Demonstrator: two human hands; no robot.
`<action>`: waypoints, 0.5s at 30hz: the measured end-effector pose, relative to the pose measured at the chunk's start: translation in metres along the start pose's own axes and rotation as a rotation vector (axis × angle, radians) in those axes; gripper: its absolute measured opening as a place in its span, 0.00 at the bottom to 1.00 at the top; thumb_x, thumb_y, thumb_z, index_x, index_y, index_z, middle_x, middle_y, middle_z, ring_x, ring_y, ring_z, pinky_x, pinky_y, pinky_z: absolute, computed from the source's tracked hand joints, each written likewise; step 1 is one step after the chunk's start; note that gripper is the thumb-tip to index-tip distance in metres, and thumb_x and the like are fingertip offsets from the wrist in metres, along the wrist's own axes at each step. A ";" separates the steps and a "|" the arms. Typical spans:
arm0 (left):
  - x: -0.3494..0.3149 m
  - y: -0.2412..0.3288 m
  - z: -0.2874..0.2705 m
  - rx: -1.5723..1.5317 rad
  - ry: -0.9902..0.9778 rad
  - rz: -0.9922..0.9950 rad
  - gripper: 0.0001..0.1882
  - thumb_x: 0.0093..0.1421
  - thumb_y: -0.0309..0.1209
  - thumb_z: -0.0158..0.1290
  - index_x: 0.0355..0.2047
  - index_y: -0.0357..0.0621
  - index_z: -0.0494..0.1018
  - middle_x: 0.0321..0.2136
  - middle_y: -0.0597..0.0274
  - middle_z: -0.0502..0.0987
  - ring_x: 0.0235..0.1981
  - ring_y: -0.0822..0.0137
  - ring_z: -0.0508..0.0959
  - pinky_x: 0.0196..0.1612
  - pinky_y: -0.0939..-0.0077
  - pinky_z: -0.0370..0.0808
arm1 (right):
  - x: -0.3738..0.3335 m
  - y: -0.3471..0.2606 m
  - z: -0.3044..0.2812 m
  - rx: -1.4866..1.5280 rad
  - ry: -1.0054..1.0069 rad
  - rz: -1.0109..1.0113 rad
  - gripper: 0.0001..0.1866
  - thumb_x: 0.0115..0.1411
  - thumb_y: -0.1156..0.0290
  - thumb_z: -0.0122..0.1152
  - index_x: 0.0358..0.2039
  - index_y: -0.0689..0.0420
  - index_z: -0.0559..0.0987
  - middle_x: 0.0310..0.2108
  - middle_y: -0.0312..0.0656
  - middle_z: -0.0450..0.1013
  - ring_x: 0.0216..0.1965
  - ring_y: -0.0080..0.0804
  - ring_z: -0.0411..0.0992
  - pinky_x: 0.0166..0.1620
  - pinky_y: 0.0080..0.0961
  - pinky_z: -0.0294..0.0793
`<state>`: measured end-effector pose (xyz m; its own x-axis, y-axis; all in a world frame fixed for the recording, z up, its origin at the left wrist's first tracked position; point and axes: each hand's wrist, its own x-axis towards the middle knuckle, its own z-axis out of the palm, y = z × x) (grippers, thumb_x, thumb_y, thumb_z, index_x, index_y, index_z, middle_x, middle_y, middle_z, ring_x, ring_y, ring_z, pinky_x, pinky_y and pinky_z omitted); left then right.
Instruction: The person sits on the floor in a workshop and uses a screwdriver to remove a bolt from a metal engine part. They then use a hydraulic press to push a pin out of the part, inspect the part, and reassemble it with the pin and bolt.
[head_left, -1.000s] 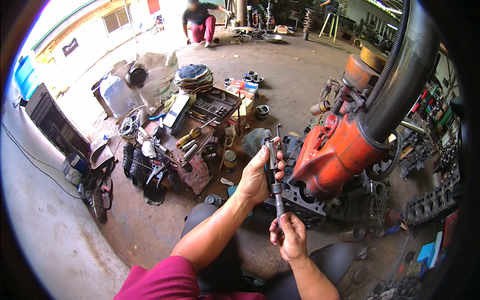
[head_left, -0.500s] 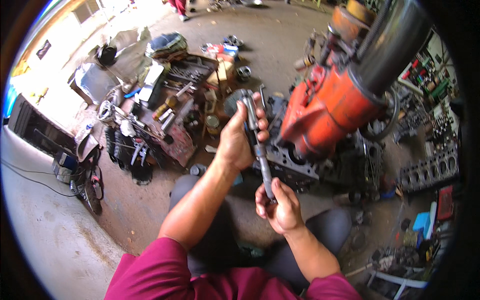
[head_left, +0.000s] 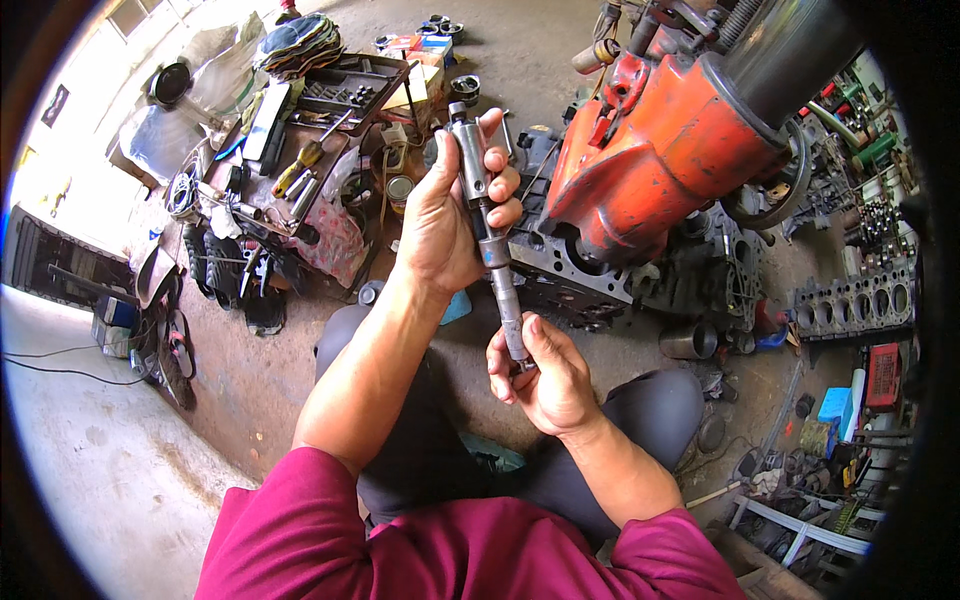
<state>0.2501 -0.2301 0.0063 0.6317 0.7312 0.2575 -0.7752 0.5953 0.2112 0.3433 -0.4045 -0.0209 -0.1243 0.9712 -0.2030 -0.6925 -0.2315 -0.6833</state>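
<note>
Between my two hands slants a long, stepped metal shaft-like tool (head_left: pixel 495 252): a thick shiny head with a hole, a dark middle, a collar with a blue mark and a slim grey lower part. Closed round its thick upper end is my left hand (head_left: pixel 437 232), with the thumb along one side and the fingers wrapped behind. My right hand (head_left: pixel 556 388) pinches the lower tip between thumb and fingers; the very end is partly hidden. The tool is held above my lap, in front of an engine block (head_left: pixel 575 268) under a large orange machine (head_left: pixel 650 170).
At left, a cluttered bench holds a socket tray (head_left: pixel 345 88), a yellow-handled screwdriver (head_left: pixel 298 168) and stacked cloths (head_left: pixel 298 45). To the right are a cylinder head (head_left: pixel 858 303), a red crate (head_left: pixel 882 375) and a metal cylinder sleeve (head_left: pixel 688 341). A pale concrete ledge (head_left: pixel 110 430) borders the lower left.
Both hands have shifted slightly up and left in the picture with the tool, still gripping its two ends. The view has moved, so the surroundings sit differently.
</note>
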 end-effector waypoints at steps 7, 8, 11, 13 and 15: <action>0.000 0.003 0.001 -0.038 -0.036 -0.005 0.31 0.69 0.53 0.42 0.63 0.44 0.60 0.33 0.66 0.69 0.29 0.72 0.66 0.26 0.79 0.67 | -0.001 0.002 -0.001 -0.002 -0.001 0.048 0.25 0.72 0.51 0.42 0.43 0.63 0.75 0.29 0.43 0.73 0.23 0.27 0.71 0.26 0.21 0.70; 0.000 0.003 0.001 -0.031 -0.032 -0.004 0.31 0.69 0.53 0.42 0.63 0.44 0.60 0.33 0.66 0.69 0.29 0.72 0.66 0.26 0.79 0.67 | -0.002 0.002 -0.001 -0.015 -0.004 0.055 0.26 0.72 0.50 0.41 0.43 0.63 0.75 0.30 0.44 0.73 0.24 0.28 0.71 0.27 0.23 0.70; -0.002 0.004 0.003 -0.046 -0.044 -0.009 0.31 0.69 0.53 0.42 0.63 0.44 0.60 0.33 0.66 0.69 0.29 0.72 0.66 0.26 0.80 0.67 | -0.003 0.002 -0.001 -0.018 -0.017 0.064 0.27 0.72 0.49 0.40 0.43 0.64 0.75 0.30 0.45 0.73 0.24 0.30 0.71 0.27 0.25 0.71; -0.003 0.004 0.004 -0.056 -0.041 -0.013 0.31 0.69 0.54 0.41 0.63 0.44 0.60 0.33 0.66 0.68 0.29 0.72 0.66 0.26 0.80 0.67 | -0.003 0.002 -0.001 -0.011 -0.024 0.065 0.27 0.72 0.49 0.40 0.43 0.64 0.75 0.30 0.45 0.73 0.24 0.30 0.71 0.27 0.25 0.71; -0.003 0.005 0.005 -0.067 -0.051 -0.021 0.31 0.69 0.54 0.41 0.62 0.44 0.60 0.33 0.66 0.68 0.28 0.72 0.65 0.26 0.80 0.66 | -0.004 0.003 0.000 -0.007 -0.027 0.067 0.27 0.72 0.50 0.40 0.43 0.64 0.75 0.30 0.45 0.73 0.24 0.30 0.71 0.28 0.25 0.71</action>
<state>0.2441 -0.2310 0.0110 0.6455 0.7015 0.3021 -0.7592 0.6324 0.1540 0.3421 -0.4090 -0.0223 -0.1893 0.9548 -0.2293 -0.6771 -0.2960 -0.6737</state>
